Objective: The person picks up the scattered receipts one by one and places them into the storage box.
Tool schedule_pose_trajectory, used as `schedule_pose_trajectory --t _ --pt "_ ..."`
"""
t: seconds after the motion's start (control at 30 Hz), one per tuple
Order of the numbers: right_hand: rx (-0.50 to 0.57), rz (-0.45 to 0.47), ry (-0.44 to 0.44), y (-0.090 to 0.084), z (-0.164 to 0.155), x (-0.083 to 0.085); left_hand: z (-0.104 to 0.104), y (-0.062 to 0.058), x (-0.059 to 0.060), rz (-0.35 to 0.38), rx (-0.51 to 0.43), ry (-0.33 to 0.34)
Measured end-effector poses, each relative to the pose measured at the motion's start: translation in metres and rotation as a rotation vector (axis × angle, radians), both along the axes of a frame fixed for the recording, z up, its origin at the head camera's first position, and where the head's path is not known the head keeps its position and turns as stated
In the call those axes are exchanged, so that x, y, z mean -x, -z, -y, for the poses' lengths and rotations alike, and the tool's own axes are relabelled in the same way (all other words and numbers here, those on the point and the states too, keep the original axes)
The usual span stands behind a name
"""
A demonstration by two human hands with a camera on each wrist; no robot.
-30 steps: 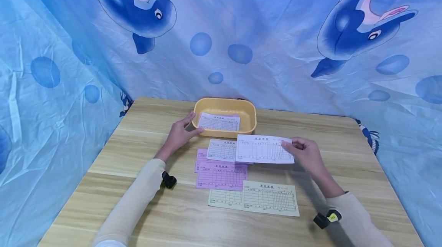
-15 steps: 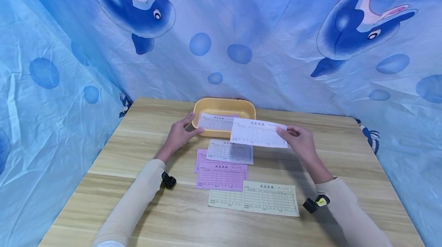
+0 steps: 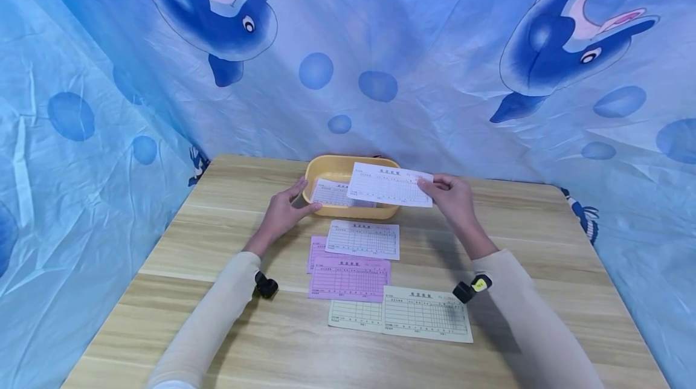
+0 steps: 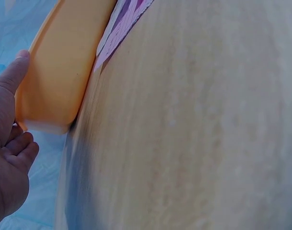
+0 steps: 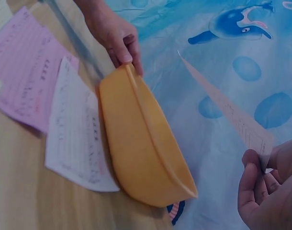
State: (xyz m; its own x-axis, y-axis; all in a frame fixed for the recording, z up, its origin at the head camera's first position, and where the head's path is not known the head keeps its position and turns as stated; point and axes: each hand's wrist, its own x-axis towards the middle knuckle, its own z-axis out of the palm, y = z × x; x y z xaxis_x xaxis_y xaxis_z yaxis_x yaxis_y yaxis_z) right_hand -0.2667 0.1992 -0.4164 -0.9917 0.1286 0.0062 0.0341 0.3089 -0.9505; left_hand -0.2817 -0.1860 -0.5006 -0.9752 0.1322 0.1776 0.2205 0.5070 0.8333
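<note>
My left hand [image 3: 283,212] grips the left end of a yellow plastic basket [image 3: 356,212], its thumb at the front rim and its fingers around the side. Between thumb and fingers my right hand [image 3: 454,200] pinches the right edge of a white receipt slip [image 3: 387,185]. That slip is tilted over the right half of the basket, above the rim in the right wrist view. Inside the basket lies another white slip [image 3: 333,192], partly hidden by the held one. In the left wrist view the thumb [image 4: 14,72] lies along the basket's rim, with curled fingers below.
In front of the basket lie a white slip [image 3: 361,240], two overlapping pink slips [image 3: 349,280] and two green slips [image 3: 426,315] on the wooden table [image 3: 217,316]. A blue dolphin-print curtain [image 3: 348,45] hangs behind the table and at its sides.
My right hand has carried the white slip up and left, from above the table slips to over the basket. The left hand and the basket have stayed in place.
</note>
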Motion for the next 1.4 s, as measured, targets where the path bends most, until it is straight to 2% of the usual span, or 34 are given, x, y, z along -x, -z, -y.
schedule_pose_trajectory --t 0.23,0.6,0.83,0.97,1.4 --pt "0.003 -0.029 -0.018 -0.006 0.018 0.018 0.0 0.001 0.0 0.007 -0.005 -0.006" --pt "0.013 -0.05 -0.015 0.004 0.044 0.042 0.0 0.001 0.002 -0.004 -0.027 -0.008" --pt "-0.001 -0.087 -0.021 0.015 0.062 0.051 0.001 0.003 0.002 0.003 -0.029 -0.002" --pt "-0.048 -0.115 -0.026 0.021 0.07 0.056 0.001 0.003 0.002 0.008 -0.032 -0.003" --pt "-0.143 -0.06 -0.041 0.033 0.092 0.065 0.001 0.003 0.001 -0.002 -0.028 0.0"
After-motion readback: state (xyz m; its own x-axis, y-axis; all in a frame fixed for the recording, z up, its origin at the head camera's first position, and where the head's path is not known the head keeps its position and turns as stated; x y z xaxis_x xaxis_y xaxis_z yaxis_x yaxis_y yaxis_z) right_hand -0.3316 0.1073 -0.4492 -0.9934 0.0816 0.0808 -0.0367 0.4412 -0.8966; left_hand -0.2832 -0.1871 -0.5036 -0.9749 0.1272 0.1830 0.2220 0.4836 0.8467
